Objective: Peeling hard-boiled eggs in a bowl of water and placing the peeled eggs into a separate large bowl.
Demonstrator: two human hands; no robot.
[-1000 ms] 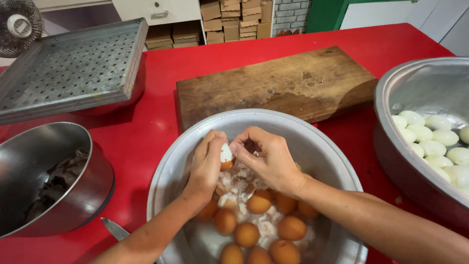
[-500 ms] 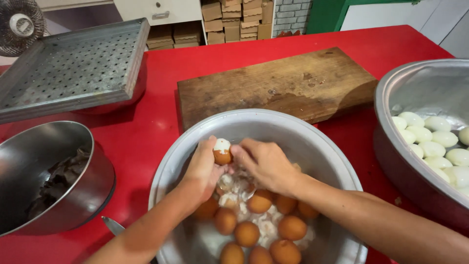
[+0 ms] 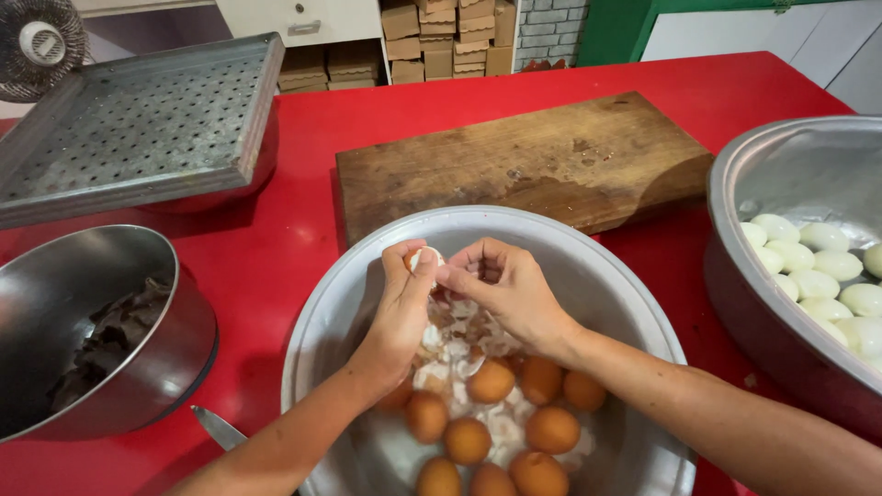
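A: Progress? Left hand point(image 3: 404, 308) grips a half-peeled egg point(image 3: 421, 261) over the big metal basin point(image 3: 588, 276), fingers curled round it; right hand point(image 3: 505, 289) has thumb and forefinger pinched at the shell on top. White patch shows, brown shell remains below.

B: Done versus left?

A: The basin on the right point(image 3: 735, 184) holds a batch of peeled white eggs point(image 3: 808, 262), so a fair share looks finished. About ten brown unpeeled eggs point(image 3: 491, 422) sit in the near basin among shell fragments point(image 3: 455, 344). I'd judge roughly midway, hard to say more.

B: Change from earlier frames?

A: A second ago both hands met lower in the basin; half a second ago the left held the egg up with the right apart. Now the right is back on it, picking. Cutting board point(image 3: 524, 165), perforated tray point(image 3: 138, 129), small bowl of dark stuff point(image 3: 92, 331) unmoved.
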